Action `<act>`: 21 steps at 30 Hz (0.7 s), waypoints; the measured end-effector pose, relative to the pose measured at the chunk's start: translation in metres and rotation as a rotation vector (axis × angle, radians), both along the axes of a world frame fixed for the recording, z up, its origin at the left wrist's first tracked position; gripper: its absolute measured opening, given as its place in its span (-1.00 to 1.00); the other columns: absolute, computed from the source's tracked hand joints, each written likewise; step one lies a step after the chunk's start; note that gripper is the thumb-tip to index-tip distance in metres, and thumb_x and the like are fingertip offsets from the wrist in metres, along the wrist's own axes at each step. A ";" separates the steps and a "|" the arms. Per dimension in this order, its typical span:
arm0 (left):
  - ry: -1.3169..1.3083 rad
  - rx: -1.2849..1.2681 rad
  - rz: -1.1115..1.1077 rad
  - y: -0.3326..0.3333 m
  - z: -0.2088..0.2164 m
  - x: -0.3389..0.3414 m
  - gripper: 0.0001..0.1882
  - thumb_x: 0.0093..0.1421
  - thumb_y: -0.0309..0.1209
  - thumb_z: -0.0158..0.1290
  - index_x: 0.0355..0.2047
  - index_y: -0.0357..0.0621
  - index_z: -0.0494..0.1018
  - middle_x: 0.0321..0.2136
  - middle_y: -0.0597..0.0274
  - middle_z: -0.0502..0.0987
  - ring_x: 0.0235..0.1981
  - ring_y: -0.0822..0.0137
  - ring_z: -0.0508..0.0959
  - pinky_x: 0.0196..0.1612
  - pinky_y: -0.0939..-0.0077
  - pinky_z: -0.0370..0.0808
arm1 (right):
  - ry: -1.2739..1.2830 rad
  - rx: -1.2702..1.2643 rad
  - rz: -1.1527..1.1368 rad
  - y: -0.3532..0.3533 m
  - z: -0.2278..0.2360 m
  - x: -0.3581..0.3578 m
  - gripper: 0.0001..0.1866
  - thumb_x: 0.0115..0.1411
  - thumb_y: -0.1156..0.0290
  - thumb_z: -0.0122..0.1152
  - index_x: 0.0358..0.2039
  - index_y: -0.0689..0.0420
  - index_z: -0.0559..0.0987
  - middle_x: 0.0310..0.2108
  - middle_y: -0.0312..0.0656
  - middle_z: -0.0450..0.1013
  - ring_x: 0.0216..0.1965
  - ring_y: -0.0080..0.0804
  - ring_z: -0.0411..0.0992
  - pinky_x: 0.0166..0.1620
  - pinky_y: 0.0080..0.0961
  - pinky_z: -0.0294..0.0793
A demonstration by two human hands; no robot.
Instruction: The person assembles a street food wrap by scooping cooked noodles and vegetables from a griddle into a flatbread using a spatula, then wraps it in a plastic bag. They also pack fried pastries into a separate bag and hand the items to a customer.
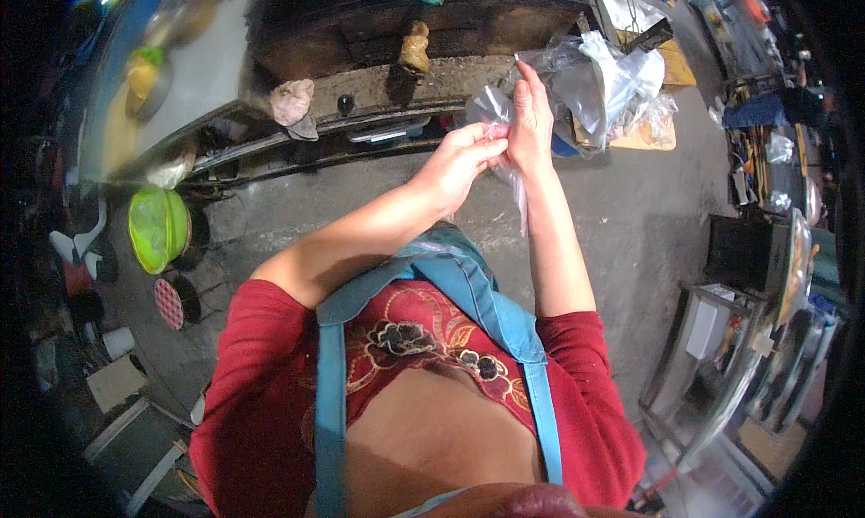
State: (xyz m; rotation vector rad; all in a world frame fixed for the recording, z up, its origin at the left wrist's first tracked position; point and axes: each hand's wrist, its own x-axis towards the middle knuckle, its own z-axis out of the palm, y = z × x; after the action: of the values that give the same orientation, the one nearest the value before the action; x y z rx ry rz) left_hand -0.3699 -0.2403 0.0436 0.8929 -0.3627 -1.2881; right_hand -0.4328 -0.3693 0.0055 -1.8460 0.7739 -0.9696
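My left hand (pixel 461 160) is closed on a thin clear plastic film (pixel 489 106), its fingertips and thumb pinching it beside my right palm. Part of this film stands up beyond the left fingers, and a loose strip hangs down by my right wrist. My right hand (pixel 532 122) is held edge-on, fingers stretched out and pointing away from me. Its palm faces the left fingertips and meets the film there. Whether the film is a bag or a glove cannot be told.
A pile of clear plastic bags (pixel 622 77) lies just right of my hands. Ahead runs a dark, grimy bench (pixel 360 81) with a brown lumpy object (pixel 414 48) and a pale crumpled cloth (pixel 293 102). A green-covered stool (pixel 159 230) stands left, a metal rack (pixel 712 338) right.
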 end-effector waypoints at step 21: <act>0.657 -0.444 -0.064 0.037 -0.007 0.118 -0.90 0.25 -0.42 -0.13 -0.32 -0.15 0.35 -0.55 0.25 0.43 -0.61 0.48 0.37 -0.57 0.70 0.33 | 0.342 -0.101 -0.105 0.028 0.015 -0.065 -0.88 -0.13 0.60 0.15 -0.54 0.21 0.40 -0.61 -0.33 0.34 -0.54 -0.58 0.27 -0.43 -0.59 0.32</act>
State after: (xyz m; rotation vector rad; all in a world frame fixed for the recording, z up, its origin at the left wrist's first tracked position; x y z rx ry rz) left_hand -0.2520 -0.2035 0.0367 0.0637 -0.1417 -1.4069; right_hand -0.4976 -0.3414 0.0204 -2.1078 1.0525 -0.7771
